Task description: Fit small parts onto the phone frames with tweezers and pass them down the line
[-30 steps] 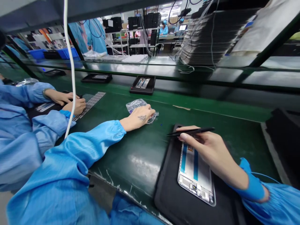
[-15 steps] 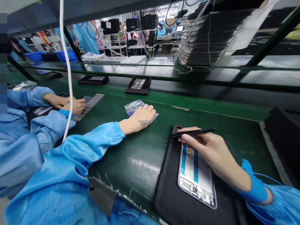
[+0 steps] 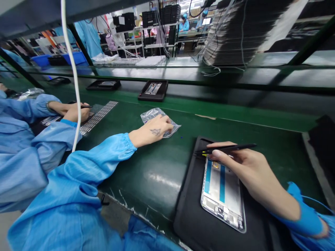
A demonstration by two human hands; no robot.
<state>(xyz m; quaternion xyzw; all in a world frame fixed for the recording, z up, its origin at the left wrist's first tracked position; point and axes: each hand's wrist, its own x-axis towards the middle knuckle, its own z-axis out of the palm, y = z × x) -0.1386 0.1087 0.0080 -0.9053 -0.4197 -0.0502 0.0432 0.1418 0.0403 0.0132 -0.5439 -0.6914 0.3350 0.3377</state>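
My left hand (image 3: pixel 153 130) reaches out over the green belt and rests with its fingers on a small clear plastic bag (image 3: pixel 150 115) of tiny parts. My right hand (image 3: pixel 243 165) holds black tweezers (image 3: pixel 225 149) with the tips pointing left, just above the top end of a phone frame (image 3: pixel 222 195). The frame has two blue strips and lies in a black foam tray (image 3: pixel 191 195) in front of me. Both arms wear blue sleeves.
A co-worker's hands (image 3: pixel 74 111) at the left work with a tool over a sheet of small parts (image 3: pixel 101 113). More black trays with phone frames (image 3: pixel 153 90) sit on the far belt. A white cable (image 3: pixel 70 69) hangs down at the left. A tall stack of dark trays (image 3: pixel 235 31) stands on the shelf.
My left hand's fingers have shifted slightly on the bag. The right hand with the tweezers has stayed over the frame's top end. The view has tilted a little.
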